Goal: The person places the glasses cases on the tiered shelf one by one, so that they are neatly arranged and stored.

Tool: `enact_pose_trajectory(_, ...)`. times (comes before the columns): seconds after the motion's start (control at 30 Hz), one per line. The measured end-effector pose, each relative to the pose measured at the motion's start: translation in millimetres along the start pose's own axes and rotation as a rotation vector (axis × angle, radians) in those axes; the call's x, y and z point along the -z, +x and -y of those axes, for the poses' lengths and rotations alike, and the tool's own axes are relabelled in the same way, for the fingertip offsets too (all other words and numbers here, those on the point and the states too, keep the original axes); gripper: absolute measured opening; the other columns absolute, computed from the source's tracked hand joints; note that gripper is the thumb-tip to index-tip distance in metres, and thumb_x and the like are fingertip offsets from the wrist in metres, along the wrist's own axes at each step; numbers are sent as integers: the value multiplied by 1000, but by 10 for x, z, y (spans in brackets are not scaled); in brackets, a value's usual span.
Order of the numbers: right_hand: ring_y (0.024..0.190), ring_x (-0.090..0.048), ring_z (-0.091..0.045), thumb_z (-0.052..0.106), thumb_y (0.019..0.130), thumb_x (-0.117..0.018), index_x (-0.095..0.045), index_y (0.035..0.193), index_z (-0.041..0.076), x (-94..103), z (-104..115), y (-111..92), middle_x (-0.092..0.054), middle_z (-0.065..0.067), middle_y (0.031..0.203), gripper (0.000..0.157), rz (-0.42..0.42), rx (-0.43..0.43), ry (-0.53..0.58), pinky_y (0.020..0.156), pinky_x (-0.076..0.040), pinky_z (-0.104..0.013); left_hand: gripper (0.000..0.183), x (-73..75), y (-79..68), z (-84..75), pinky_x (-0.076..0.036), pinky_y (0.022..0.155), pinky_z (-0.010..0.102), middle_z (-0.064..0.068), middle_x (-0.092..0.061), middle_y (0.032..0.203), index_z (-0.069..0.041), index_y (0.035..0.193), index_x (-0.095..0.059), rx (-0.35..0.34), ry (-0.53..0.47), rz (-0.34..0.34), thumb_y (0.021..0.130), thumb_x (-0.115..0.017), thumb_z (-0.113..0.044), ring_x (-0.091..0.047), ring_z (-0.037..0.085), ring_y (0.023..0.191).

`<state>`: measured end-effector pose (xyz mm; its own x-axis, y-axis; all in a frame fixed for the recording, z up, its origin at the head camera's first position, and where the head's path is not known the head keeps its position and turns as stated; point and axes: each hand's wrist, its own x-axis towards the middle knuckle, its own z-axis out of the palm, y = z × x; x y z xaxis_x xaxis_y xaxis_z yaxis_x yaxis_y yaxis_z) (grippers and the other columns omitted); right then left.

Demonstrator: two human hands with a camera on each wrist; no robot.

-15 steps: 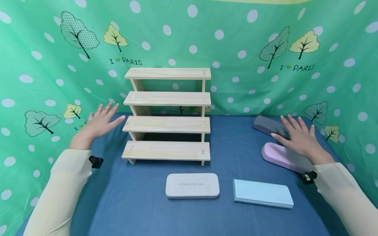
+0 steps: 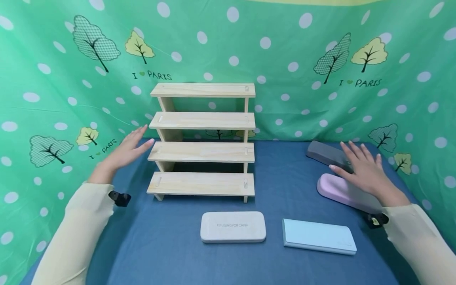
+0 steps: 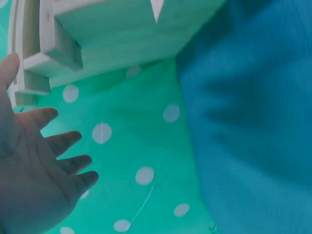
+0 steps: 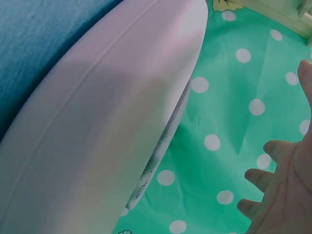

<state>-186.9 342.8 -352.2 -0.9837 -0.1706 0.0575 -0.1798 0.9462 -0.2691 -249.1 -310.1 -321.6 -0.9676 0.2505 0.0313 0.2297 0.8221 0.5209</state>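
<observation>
My left hand [image 2: 124, 154] is held in the air just left of the wooden four-step rack [image 2: 201, 152], fingers extended and holding nothing. In the left wrist view its palm [image 3: 34, 175] faces the side of the rack [image 3: 63, 48]. On the right, my right hand [image 2: 367, 170] hovers with spread fingers over two glasses cases, one dark grey [image 2: 325, 153] and one pink-purple [image 2: 338, 188], covering part of each. The pink-purple case [image 4: 107, 97] looms large in the right wrist view, apart from the open palm [image 4: 287, 185].
A white glasses case [image 2: 233, 233] with printed letters lies in front of the rack. To its right is a light blue flat case [image 2: 318, 237]. Blue cloth [image 2: 171, 253] covers the table, and a green dotted curtain [image 2: 228, 43] hangs behind and at both sides.
My left hand has shifted slightly toward the rack and turned more edge-on, its fingers closer together. The right hand stays almost in place. The cases and rack have not been moved.
</observation>
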Motion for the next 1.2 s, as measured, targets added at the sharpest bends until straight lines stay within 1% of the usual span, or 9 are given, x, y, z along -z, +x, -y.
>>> enact_pose_trajectory(0.13, 139, 10, -46, 53, 93, -49, 1, 153, 16, -13, 41, -42, -2, -24, 155, 87, -28, 31, -4, 97, 15, -72, 73, -70, -1, -57, -4, 108, 64, 22, 3, 156, -5, 151, 3, -36, -132, 13, 101, -37, -40, 4, 41, 142)
enact_pose_trajectory(0.27, 139, 8, -46, 50, 93, -51, -1, 153, 15, -29, 69, -85, -4, -25, 155, 86, -43, 60, 2, 98, 14, -72, 74, -134, 4, -88, -4, 109, 63, 16, 5, 157, -10, 152, 5, 5, -232, 20, 100, -37, -43, 5, 37, 143)
enact_pose_trajectory(0.33, 139, 8, -46, 49, 93, -52, -1, 153, 15, -38, 69, -100, -6, -25, 155, 86, -52, 69, 2, 98, 12, -72, 73, -172, 17, -89, -6, 109, 63, 15, 2, 158, -14, 152, 4, 15, -281, 4, 100, -37, -44, 3, 36, 143)
enact_pose_trajectory(0.5, 139, 7, -46, 46, 93, -54, -3, 153, 13, -52, 31, -165, -7, -26, 154, 85, -64, 86, 24, 99, 11, -72, 69, -273, 46, -149, -12, 109, 62, 20, -7, 156, -19, 153, 4, 1, -444, -39, 101, -38, -37, -8, 40, 141)
enact_pose_trajectory(0.63, 139, 6, -47, 41, 92, -57, -4, 153, 12, -60, -35, -235, -9, -28, 153, 86, -75, 105, 57, 99, 10, -73, 69, -355, 78, -146, -13, 110, 59, 20, -12, 155, -21, 153, 3, 50, -549, -74, 101, -39, -39, -13, 39, 141)
enact_pose_trajectory(0.8, 139, 3, -48, 34, 92, -58, -5, 153, 11, -80, -161, -320, -11, -29, 152, 84, -92, 137, 129, 99, 10, -73, 68, -417, 110, -166, -14, 112, 54, 18, -15, 155, -19, 153, -1, 98, -605, -138, 101, -40, -37, -17, 36, 141)
enact_pose_trajectory(0.93, 136, -1, -54, 23, 93, -58, -8, 153, 8, -99, -282, -398, -12, -32, 151, 79, -85, 171, 239, 99, 6, -73, 65, -443, 147, -188, -16, 113, 49, 15, -19, 155, -17, 153, -8, 119, -641, -200, 100, -43, -33, -20, 33, 141)
enact_pose_trajectory(1.07, 132, -1, -59, 20, 94, -54, -3, 153, 13, -105, -393, -470, -7, -34, 150, 79, -28, 116, 331, 92, -2, -79, 65, -455, 181, -242, -19, 113, 44, 14, -25, 153, -15, 152, -17, 166, -685, -246, 98, -48, -34, -24, 28, 140)
enact_pose_trajectory(1.2, 132, -1, -60, 23, 95, -52, 2, 153, 18, -124, -499, -519, -4, -34, 151, 80, 18, 53, 373, 89, -6, -81, 65, -459, 203, -301, -24, 112, 41, 13, -30, 152, -13, 151, -25, 199, -715, -285, 96, -52, -36, -29, 25, 138)
